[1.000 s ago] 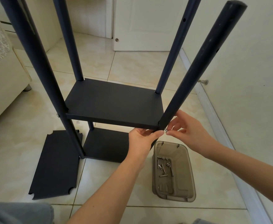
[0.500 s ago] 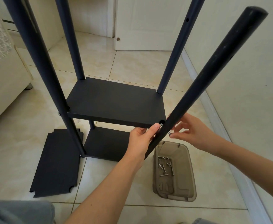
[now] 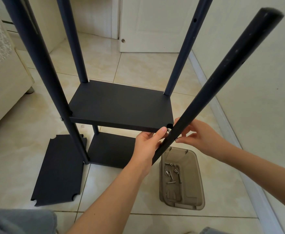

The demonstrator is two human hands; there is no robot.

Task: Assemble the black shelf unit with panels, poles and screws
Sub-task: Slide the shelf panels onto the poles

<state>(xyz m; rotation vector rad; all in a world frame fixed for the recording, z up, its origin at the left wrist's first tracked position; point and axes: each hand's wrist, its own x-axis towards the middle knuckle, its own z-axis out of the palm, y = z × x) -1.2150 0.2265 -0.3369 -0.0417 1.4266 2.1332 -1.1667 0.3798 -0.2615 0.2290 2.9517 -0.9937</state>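
A tiled floor (image 3: 138,68) carries the half-built shelf unit (image 3: 81,68): a lower panel (image 3: 111,149), an upper panel (image 3: 121,105) and three upright poles. The fourth pole (image 3: 222,71), at the near right corner, tilts outward to the right, just clear of the upper panel's corner notch. A spare panel (image 3: 59,169) lies flat on the floor to the left, beside the unit. A brownish plastic box (image 3: 185,195) sits near the leaning pole's foot. The left hand (image 3: 146,146) grips the upper panel's near right corner, thumb on top. The right hand (image 3: 202,139) pinches a small screw (image 3: 176,139) against the leaning pole. More screws (image 3: 171,174) lie loose in the box.
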